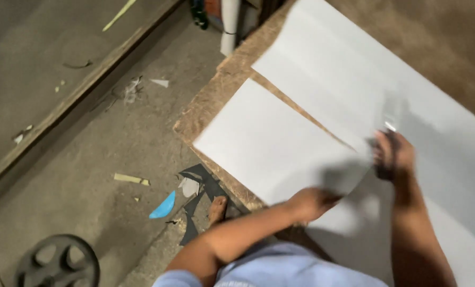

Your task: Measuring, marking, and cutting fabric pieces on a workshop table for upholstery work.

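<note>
Two hands on white sheet (280,143) (cutter (386,157) gripped).

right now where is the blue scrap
In the head view the blue scrap lies on the concrete floor at lower left, beside the black offcuts under the workbench's corner.

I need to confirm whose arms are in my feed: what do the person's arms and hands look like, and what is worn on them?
Both arms are bare from above the elbow down. A short light blue sleeve covers the left upper arm, part of a light blue shirt. The left hand and right hand are ungloved; the picture is blurred, and no watch, ring or band shows on either wrist.
</note>
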